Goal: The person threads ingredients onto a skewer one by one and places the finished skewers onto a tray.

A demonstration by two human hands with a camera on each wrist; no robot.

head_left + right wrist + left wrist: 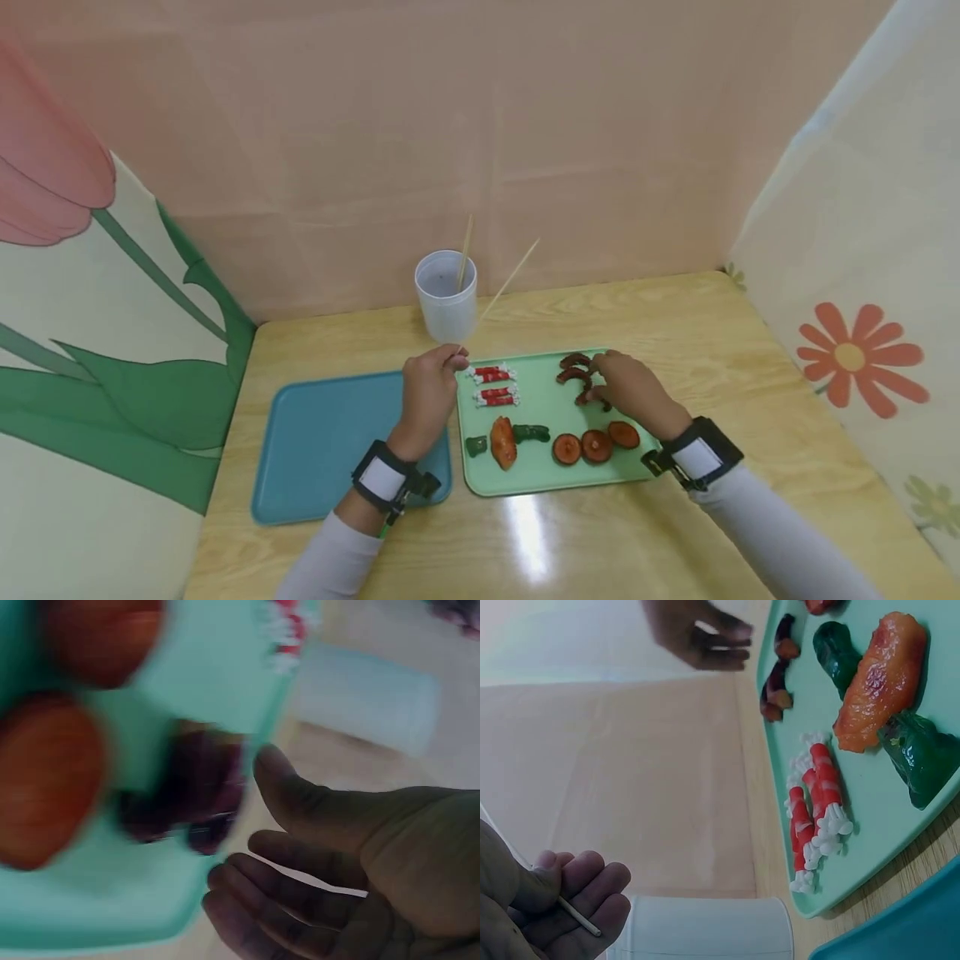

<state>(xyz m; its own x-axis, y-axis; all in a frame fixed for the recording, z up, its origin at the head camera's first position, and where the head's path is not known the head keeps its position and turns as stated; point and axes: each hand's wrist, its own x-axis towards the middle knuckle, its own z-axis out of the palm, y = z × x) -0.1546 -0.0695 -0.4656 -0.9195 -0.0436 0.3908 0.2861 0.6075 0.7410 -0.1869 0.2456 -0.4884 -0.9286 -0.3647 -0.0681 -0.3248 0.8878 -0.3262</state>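
Note:
My left hand (429, 392) pinches a thin wooden skewer (510, 279) between thumb and fingers; the stick slants up and to the right, and its lower end shows in the left wrist view. My right hand (633, 390) hovers at the far right of the green tray (517, 479), fingers spread and slightly bent beside dark red-brown curved pieces (573, 375). In the right wrist view these pieces (199, 776) lie on the tray just off the thumb tip, and nothing is between the fingers.
On the green tray also lie red-and-white rolls (495, 396), a glazed orange wing-like piece (503, 443), green pepper pieces (531, 433) and round brown slices (596, 447). A blue tray (330, 450) sits to the left. Behind stands a white cup (447, 312) holding skewers (466, 250).

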